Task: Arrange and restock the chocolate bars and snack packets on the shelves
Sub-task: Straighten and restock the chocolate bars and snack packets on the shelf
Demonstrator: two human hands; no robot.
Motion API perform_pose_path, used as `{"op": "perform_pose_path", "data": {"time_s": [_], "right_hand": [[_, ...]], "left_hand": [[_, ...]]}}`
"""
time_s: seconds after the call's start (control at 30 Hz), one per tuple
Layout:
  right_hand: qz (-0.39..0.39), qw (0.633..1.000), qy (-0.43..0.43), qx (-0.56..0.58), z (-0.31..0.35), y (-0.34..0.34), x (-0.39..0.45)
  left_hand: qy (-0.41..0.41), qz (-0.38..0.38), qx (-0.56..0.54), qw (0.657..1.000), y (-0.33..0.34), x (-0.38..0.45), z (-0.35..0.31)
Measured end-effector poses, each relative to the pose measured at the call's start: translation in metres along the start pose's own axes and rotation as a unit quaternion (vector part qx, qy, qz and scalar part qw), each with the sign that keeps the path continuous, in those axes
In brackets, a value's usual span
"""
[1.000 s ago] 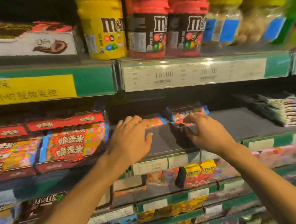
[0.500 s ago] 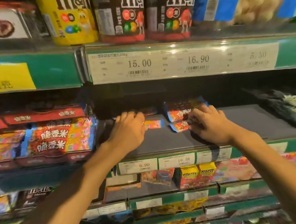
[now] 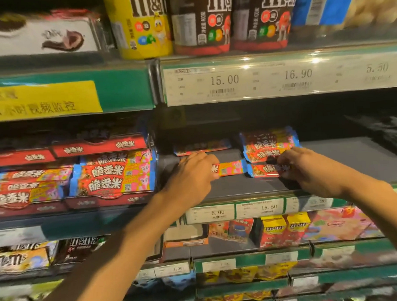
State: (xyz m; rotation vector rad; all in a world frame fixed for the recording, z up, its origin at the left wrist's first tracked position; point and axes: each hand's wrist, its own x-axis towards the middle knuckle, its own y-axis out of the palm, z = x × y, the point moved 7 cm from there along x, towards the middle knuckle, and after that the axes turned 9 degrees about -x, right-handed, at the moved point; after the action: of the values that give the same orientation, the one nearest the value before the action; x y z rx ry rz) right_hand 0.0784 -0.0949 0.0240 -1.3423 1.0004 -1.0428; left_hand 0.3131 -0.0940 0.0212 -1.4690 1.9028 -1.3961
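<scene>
On a dark grey shelf (image 3: 354, 156) edged with green price rails, the left hand (image 3: 192, 173) curls its fingers round a pink-ended bar (image 3: 231, 167). At its 3 o'clock the right hand (image 3: 309, 170) pinches a red bar (image 3: 264, 170); more bars (image 3: 269, 144) are stacked at 12 o'clock.

I face a store shelving unit with green edge strips (image 3: 125, 89). The middle shelf deck (image 3: 354, 158) is dark grey, its back recess unlit. Overhead light glares on the clear price rail (image 3: 281, 77). A yellow notice (image 3: 41, 101) is fixed at upper left.
</scene>
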Motion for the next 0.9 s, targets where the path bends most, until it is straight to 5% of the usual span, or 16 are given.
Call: {"op": "perform_pose_path", "data": {"time_s": [0.27, 0.63, 0.9], "right_hand": [[-0.160, 0.986, -0.013, 0.052, 0.068, -0.046, -0.041], [-0.256, 0.959, -0.109, 0.057, 0.251, -0.081, -0.040], [-0.297, 0.948, -0.113, 0.015, 0.323, -0.095, 0.002]], "left_hand": [[0.102, -0.162, 0.071, 0.979, -0.075, -0.063, -0.021], [0.004, -0.280, 0.166, 0.946, -0.207, -0.171, 0.098], [-0.111, -0.262, 0.188, 0.940, -0.275, -0.182, 0.170]]}}
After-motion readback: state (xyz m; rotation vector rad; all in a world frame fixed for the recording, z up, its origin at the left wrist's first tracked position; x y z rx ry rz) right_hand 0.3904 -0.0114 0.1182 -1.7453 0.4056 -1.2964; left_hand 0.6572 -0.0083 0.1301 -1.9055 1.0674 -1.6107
